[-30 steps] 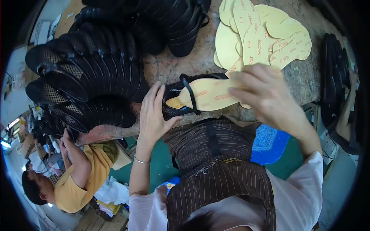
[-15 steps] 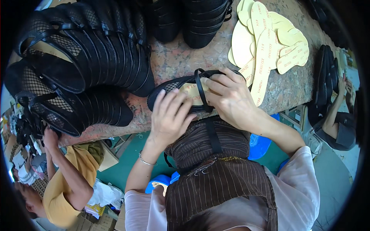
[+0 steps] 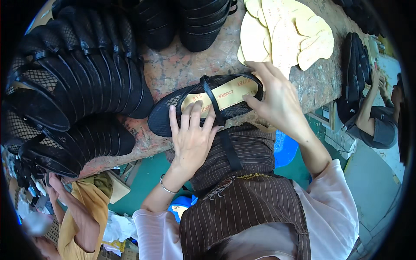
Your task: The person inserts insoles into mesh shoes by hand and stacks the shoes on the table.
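A black mesh shoe (image 3: 161, 116) with a strap lies on the worktable, its toe to the left. Inside it sits a pale yellow insole (image 3: 230, 92) with red print, passing under the strap (image 3: 212, 99). My right hand (image 3: 281, 99) grips the heel end, thumb inside over the insole and fingers around the outer back. My left hand (image 3: 190, 142) rests over the near side of the shoe, its fingers spread and their tips on the insole near the strap. The left palm stays outside the shoe.
Long rows of nested black shoes (image 3: 97, 73) fill the table's left, with more stacks (image 3: 201, 28) at the back. Loose pale insoles (image 3: 255, 39) lie in a pile at the far right. The worn table's (image 3: 173, 69) near edge runs by my waist. Other people work at left and right.
My right hand has moved off the strap area to the heel, uncovering the insole's rear part. My left fingers have settled onto the insole. The view has shifted slightly.
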A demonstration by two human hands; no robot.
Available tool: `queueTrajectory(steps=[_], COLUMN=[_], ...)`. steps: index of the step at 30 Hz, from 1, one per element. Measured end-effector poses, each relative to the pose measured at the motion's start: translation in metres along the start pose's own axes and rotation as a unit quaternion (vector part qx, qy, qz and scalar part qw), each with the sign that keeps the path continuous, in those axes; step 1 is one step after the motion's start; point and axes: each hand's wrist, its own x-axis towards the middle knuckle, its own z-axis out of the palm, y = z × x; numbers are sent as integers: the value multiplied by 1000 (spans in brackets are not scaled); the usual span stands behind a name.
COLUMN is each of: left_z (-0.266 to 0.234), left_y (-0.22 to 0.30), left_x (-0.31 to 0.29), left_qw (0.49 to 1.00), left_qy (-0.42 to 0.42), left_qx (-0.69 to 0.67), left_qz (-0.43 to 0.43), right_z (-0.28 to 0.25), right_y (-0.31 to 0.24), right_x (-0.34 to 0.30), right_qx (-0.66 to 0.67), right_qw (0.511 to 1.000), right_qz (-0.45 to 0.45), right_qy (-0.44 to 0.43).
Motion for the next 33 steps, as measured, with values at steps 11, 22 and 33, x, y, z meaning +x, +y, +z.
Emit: queueTrajectory(steps=[11,22,33], left_z=[2,-25,-12], left_y=[4,16,95], left_x=[5,21,102], left_qw=[1000,1000,955], left_qy=[-22,-10,98], left_qx=[13,-26,-205], left_qz=[3,-7,-192], right_z=[20,14,8], right_y=[-1,15,61], right_x=[24,14,-15], right_qx=[-109,-53,-69], right_qw=[993,998,963], right_qz=[45,26,127], right_qy=[-25,22,225])
